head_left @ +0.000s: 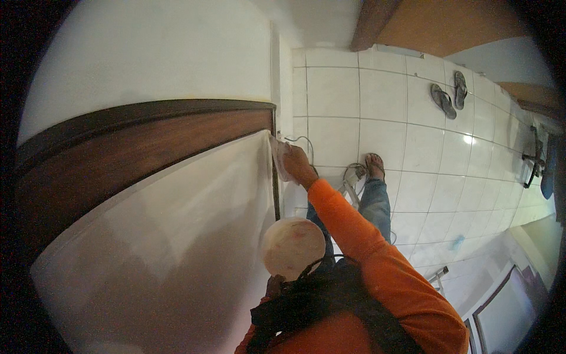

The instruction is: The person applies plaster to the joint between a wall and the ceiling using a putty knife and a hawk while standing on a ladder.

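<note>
We observed the right hand (299,165) at the upper middle of the head view, its fingers closed on a thin, pale, translucent sheet (280,161). We located the sheet at the right-hand end of the white wall panel (177,236), against the dark edge strip (276,197) and just below the end of the brown wooden band (147,140). Sheet and strip overlapped in our view, so we could not tell how firmly the two met.

We found the left hand (275,285) low in the view, at the near rim of a round off-white dish (293,248). The hand was dark and partly hidden; we could not tell whether its fingers gripped the dish or only supported it. The dish lay face up to the camera, beside the wall panel, and bore faint reddish smears.

We noted an orange sleeve (348,221) on the right arm and a black strap (330,292) across the body. On the white tiled floor (383,94), we recorded a sandaled foot (375,166) below a blue trouser leg (375,203). A pair of dark flip-flops (443,101) lay farther off, at the upper right. A thin cable (310,145) curved just beside the right hand.
</note>
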`<control>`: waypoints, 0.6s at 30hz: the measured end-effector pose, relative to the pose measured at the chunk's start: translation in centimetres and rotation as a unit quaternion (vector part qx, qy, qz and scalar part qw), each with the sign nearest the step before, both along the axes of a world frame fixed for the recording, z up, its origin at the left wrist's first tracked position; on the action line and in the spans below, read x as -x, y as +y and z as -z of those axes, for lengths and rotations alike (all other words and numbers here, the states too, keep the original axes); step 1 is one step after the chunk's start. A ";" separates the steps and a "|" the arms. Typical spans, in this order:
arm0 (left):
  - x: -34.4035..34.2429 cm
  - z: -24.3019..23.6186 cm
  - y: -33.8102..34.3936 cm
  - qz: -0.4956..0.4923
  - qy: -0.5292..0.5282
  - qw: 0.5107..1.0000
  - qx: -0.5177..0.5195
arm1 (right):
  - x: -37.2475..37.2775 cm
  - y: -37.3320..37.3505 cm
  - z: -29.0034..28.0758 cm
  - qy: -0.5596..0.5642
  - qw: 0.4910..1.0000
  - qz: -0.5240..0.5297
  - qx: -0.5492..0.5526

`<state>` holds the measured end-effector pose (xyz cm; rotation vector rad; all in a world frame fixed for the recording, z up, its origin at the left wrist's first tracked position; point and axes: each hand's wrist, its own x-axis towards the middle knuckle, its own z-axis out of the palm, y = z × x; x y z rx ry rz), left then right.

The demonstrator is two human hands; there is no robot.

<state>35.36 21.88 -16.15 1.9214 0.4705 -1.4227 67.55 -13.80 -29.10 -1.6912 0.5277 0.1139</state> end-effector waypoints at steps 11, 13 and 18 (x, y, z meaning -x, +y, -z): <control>1.0 1.5 1.1 -0.105 0.045 0.993 -0.008 | -0.7 -2.1 -5.6 -0.098 0.987 -0.090 0.086; 1.1 1.4 1.3 -0.107 0.046 0.993 -0.009 | -0.4 -2.9 -4.5 -0.188 0.957 -0.136 0.174; 0.6 2.1 1.5 -0.205 0.084 0.975 0.002 | -1.7 -1.9 -1.2 0.016 0.995 -0.041 0.086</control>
